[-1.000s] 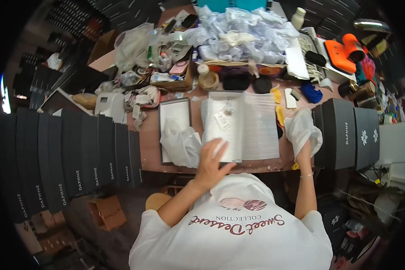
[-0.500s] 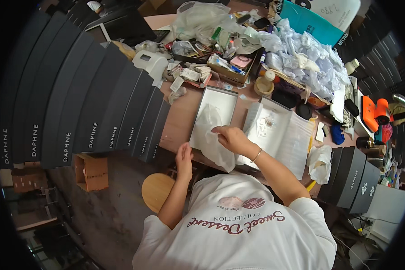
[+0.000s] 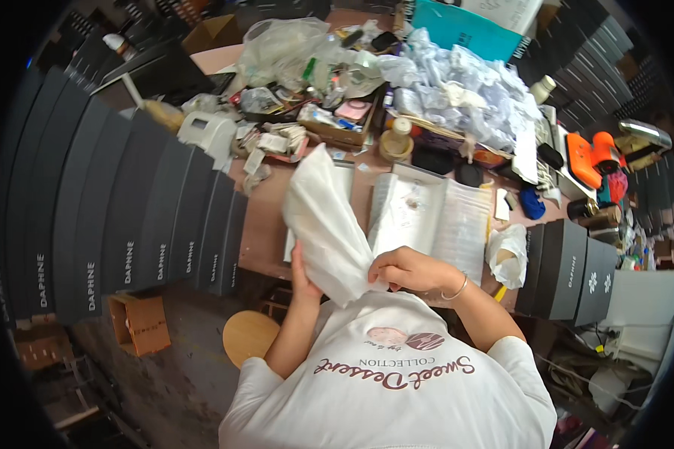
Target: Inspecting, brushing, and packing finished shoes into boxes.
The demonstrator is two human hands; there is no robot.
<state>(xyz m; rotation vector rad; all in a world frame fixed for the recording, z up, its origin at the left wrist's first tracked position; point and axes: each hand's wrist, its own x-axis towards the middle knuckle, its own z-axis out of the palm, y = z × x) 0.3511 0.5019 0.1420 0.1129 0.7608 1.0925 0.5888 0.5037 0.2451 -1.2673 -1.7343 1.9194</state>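
A long, soft white bag [image 3: 323,217] is lifted upright in front of me, its upper part over a shallow box part [image 3: 344,173] with a white inside. My left hand [image 3: 302,277] grips the bag's lower left side, fingers partly behind it. At its lower right corner my right hand [image 3: 410,269], with a bracelet at the wrist, pinches the edge. Whether anything is inside the bag cannot be seen. To the right lies an open white-lined box [image 3: 408,209], with a clear ribbed plastic sheet [image 3: 464,232] over its right side.
Stacked dark boxes [image 3: 146,202] rise at the left, more dark boxes [image 3: 558,269] at the right. Crumpled plastic bags [image 3: 457,97] and small clutter fill the table's back. A crumpled white bundle [image 3: 507,257] lies right. Below left are a round stool [image 3: 249,335] and a cardboard box [image 3: 138,325].
The white bag has risen from the shallow box part. My left hand, empty before, has taken hold of it. My right hand has come down and nearer to me, to the bag's lower corner.
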